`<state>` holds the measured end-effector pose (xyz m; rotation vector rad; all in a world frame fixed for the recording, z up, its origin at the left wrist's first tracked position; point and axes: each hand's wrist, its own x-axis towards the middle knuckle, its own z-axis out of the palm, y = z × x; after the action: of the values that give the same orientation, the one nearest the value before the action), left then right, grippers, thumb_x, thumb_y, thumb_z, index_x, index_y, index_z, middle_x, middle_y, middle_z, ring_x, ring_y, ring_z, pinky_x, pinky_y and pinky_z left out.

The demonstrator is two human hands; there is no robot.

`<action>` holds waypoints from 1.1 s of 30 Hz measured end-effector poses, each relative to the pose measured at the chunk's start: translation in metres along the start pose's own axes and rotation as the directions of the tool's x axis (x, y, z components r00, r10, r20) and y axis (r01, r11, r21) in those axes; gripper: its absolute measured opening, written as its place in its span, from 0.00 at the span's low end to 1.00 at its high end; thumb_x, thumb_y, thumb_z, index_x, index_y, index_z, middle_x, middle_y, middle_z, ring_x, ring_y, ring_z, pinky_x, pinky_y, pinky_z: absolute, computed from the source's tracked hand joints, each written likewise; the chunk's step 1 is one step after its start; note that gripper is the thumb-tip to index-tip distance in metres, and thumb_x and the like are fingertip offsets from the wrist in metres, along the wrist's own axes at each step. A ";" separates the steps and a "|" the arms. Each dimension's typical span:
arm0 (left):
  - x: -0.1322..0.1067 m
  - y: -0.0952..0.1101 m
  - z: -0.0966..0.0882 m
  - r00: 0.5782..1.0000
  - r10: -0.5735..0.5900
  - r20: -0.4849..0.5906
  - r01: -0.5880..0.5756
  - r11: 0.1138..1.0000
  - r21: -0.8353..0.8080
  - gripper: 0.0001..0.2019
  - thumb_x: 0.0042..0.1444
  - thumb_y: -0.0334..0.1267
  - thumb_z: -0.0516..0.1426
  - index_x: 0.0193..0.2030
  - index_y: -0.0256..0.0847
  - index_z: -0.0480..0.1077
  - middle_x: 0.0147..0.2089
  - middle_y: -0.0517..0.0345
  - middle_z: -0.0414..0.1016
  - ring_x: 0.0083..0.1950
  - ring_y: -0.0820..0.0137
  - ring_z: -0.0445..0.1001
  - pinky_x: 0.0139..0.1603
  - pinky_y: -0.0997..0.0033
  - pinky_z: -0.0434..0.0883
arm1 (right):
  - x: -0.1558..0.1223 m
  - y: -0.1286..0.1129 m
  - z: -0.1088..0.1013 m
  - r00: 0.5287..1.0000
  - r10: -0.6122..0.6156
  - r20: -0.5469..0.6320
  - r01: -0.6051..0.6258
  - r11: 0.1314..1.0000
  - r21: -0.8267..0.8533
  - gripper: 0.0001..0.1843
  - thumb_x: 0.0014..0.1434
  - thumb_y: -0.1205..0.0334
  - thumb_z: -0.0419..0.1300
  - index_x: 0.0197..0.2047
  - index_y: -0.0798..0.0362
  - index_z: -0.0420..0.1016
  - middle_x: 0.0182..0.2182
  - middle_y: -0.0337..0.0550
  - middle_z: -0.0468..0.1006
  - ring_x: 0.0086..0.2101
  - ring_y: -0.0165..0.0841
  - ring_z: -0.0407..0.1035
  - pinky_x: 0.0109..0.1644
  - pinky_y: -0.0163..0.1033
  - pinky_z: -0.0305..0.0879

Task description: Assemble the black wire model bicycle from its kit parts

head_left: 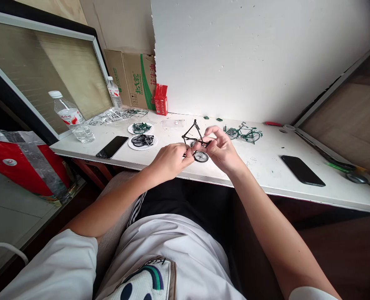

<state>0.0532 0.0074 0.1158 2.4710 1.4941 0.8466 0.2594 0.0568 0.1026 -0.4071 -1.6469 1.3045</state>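
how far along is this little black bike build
Done: a green model bicycle stands complete on the table, and the black frame already carries one wheel. In hand: the left hand and right hand both grip the black frame near that wheel. Left, seemingly: the frame's other end is bare, and black parts lie on a plate, with green parts behind.

Cardboard box [135,79] at 11 o'clock has big green Chinese characters turned sideways, probably 北大荒, the rest cut off; print on red carton [161,99], water bottle label [70,116] and red bag logo [10,162] is too small to read.
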 end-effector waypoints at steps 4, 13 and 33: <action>-0.001 0.005 -0.001 1.000 -0.007 -0.022 0.008 1.000 0.017 0.14 0.70 0.38 0.51 0.41 0.40 0.79 0.43 0.47 0.85 0.45 0.58 0.83 0.45 0.65 0.73 | 0.000 -0.003 0.004 0.998 0.052 -0.028 -0.053 0.997 -0.058 0.37 0.57 0.30 0.71 0.63 0.41 0.77 0.36 0.42 0.82 0.41 0.40 0.78 0.52 0.50 0.77; -0.003 0.003 0.001 0.999 -0.019 0.037 0.015 0.994 0.108 0.14 0.69 0.42 0.54 0.38 0.39 0.77 0.40 0.45 0.82 0.42 0.56 0.82 0.41 0.64 0.72 | 0.001 -0.004 -0.007 0.969 0.123 0.212 -0.141 0.987 0.071 0.32 0.55 0.31 0.73 0.49 0.50 0.81 0.34 0.42 0.74 0.42 0.39 0.72 0.54 0.48 0.72; -0.004 0.012 0.001 0.999 -0.040 -0.014 0.041 0.981 0.189 0.12 0.69 0.38 0.53 0.40 0.38 0.77 0.42 0.44 0.82 0.43 0.56 0.82 0.45 0.63 0.73 | 0.001 0.011 0.003 0.992 0.077 0.104 -0.091 0.986 0.141 0.30 0.51 0.30 0.75 0.39 0.48 0.79 0.28 0.38 0.67 0.38 0.41 0.70 0.52 0.50 0.72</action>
<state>0.0618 -0.0015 0.1183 2.5601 1.6959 0.7421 0.2530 0.0598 0.0938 -0.3320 -1.6166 1.5192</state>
